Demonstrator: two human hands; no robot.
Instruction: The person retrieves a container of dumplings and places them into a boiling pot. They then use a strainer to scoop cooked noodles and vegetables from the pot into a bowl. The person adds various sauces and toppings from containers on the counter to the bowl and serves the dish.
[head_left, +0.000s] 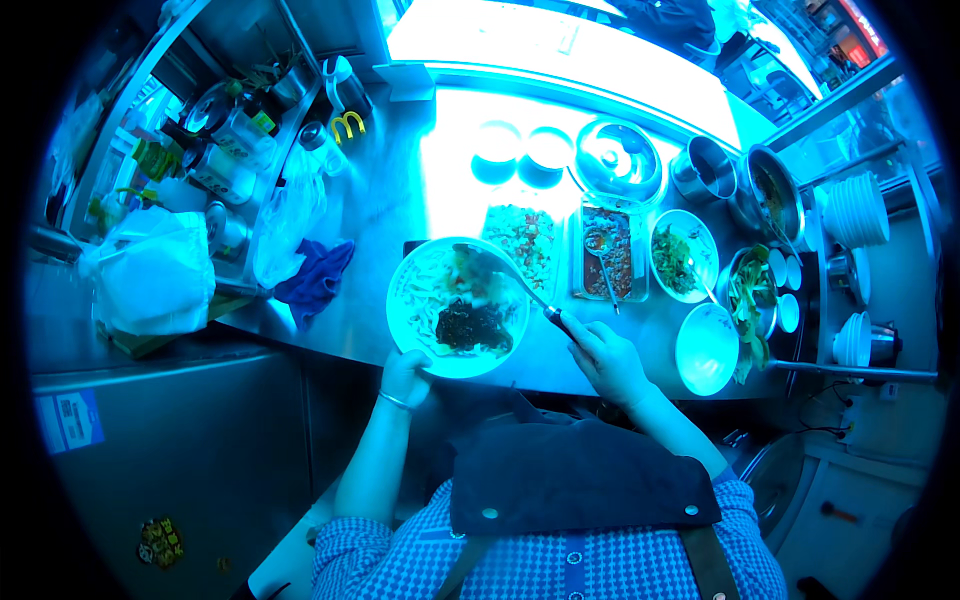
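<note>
My left hand (407, 376) grips the lower left rim of a white bowl (397, 319), with a bracelet on that wrist. Pale noodles (420, 289) fill the bowl, topped by a dark sauce or minced topping (472, 328). In my right hand (604, 356) is the black handle of a metal ladle or spoon (556, 315); its far end reaches over the upper part of the bowl, where a brownish blur hides its shape. Right of the bowl stand a container of chopped pale food (525, 240) and a tray of reddish-brown sauce (611, 262) with a spoon in it.
At right are a bowl of chopped greens (671, 259), an empty bowl (706, 349), leafy vegetables (750, 292), metal pots (703, 169) and stacked bowls (857, 210). Two round containers (496, 154) stand at the back. A blue cloth (315, 277) and plastic bags (154, 270) lie left. Beyond the window sits a person (675, 19).
</note>
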